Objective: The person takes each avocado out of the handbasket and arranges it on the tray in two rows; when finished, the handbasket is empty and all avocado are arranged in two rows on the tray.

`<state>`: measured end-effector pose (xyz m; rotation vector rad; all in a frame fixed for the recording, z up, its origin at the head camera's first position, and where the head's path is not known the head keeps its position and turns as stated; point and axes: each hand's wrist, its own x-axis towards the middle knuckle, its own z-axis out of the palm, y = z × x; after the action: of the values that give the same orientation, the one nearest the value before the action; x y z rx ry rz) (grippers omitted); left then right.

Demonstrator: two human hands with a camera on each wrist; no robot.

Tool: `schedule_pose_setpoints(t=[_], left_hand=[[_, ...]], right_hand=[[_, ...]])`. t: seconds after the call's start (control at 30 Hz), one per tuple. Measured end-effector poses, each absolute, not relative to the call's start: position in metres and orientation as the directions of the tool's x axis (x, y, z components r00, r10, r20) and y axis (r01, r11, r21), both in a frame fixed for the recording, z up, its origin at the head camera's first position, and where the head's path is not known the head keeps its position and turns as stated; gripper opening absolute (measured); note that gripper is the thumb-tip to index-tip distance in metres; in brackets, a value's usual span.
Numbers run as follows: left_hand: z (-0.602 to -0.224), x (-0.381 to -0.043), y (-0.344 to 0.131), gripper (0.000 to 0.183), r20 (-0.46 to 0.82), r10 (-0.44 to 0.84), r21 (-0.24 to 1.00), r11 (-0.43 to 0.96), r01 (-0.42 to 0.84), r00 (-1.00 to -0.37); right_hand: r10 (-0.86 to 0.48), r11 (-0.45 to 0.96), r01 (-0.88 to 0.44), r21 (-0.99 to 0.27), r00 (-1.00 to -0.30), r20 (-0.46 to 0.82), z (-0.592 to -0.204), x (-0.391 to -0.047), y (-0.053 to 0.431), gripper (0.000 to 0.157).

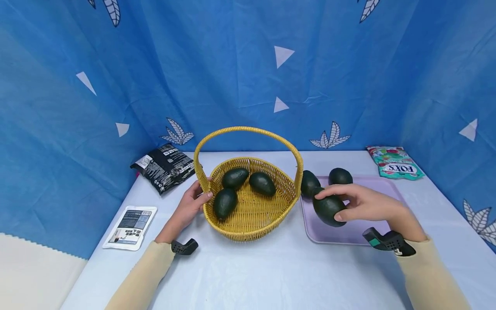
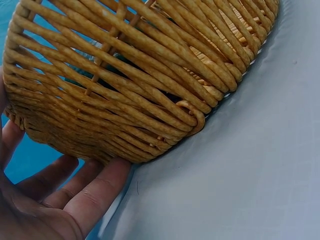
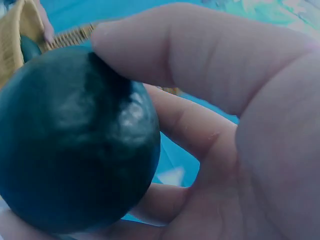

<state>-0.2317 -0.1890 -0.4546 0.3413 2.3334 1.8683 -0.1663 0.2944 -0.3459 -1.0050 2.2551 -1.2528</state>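
A yellow wicker basket (image 1: 248, 232) with a tall arched handle stands mid-table and has three dark green avocados (image 1: 262, 184) inside. My left hand (image 1: 190, 202) holds its left side near the handle's base; up close, the fingers (image 2: 97, 195) lie against the woven outer wall (image 2: 125, 115). To the right, my right hand (image 1: 360, 202) grips another avocado (image 1: 328, 210) between thumb and fingers, above a lilac tray (image 1: 348, 239). That avocado (image 3: 75, 140) fills much of the right wrist view. Two more avocados (image 1: 340, 176) are at the tray's back left.
Behind the basket's left side lies a black packet (image 1: 166, 168). A white pouch (image 1: 130, 227) is at the table's left edge. A green and red candy bag (image 1: 395, 162) lies at the back right. Blue cloth (image 1: 240, 86) hangs behind the white table.
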Motion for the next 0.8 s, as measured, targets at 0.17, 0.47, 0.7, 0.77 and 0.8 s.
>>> schedule_pose_setpoints(t=[0.17,0.47,0.7,0.77,0.8], left_hand=[[-0.454,-0.23,-0.189,0.056,0.028,0.243,0.974,0.211,0.081,-0.97],[-0.453,-0.231,-0.185,0.057,0.017,0.251,0.977,0.202,0.07,-0.968],[-0.454,-0.232,-0.186,0.056,0.039,0.258,0.975,0.201,0.093,-0.965],[-0.455,-0.232,-0.187,0.056,0.041,0.254,0.975,0.203,0.095,-0.966],[-0.455,-0.232,-0.187,0.056,0.04,0.253,0.975,0.203,0.094,-0.967]], right_hand=[[-0.682,0.368,-0.461,-0.808,-0.724,0.103,-0.346,-0.167,0.328,0.052],[-0.396,0.598,-0.323,-0.733,-0.915,0.081,-0.358,-0.176,0.387,0.053],[-0.174,0.729,-0.102,-0.677,-0.984,-0.039,-0.376,-0.19,0.423,0.047],[-0.144,0.741,-0.055,-0.669,-0.987,-0.078,-0.382,-0.195,0.429,0.049],[-0.129,0.745,-0.034,-0.666,-0.987,-0.094,-0.386,-0.198,0.431,0.052]])
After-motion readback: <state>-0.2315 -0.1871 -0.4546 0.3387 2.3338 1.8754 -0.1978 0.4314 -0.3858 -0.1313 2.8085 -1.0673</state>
